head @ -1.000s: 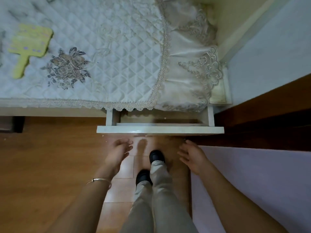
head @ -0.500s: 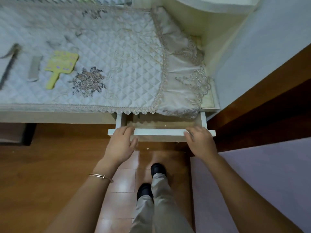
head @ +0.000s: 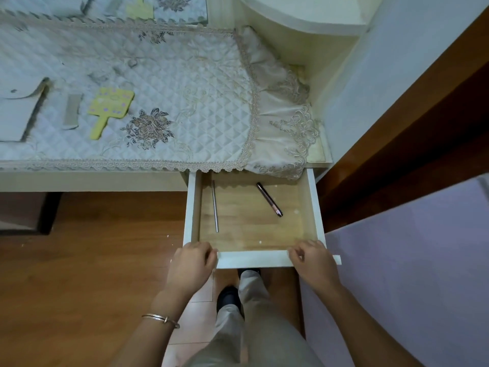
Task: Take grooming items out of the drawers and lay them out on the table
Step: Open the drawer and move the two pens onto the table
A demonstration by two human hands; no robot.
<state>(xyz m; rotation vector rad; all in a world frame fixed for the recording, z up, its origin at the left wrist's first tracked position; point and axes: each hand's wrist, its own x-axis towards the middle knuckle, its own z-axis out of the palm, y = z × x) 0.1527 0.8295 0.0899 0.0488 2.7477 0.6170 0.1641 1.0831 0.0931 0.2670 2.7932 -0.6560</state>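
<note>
The left hand (head: 191, 263) and right hand (head: 312, 260) curl their fingers over the front rail of the open drawer (head: 254, 259), whose wooden bottom holds a thin silver stick (head: 215, 205) and a dark pen-like tube (head: 269, 199) well beyond the fingertips, under a quilted table (head: 185, 75) bearing a yellow mirror (head: 109, 108), above a wooden floor (head: 79, 260).

Both arms extend forward and down, roughly parallel, forearms bare. The left hand (head: 191, 263) and right hand (head: 312, 260) lie backs up and well apart. Each has its fingers curled over the top edge of the drawer front (head: 254, 258), one hand at either end. A thin bangle (head: 161, 319) circles the left wrist.
</note>
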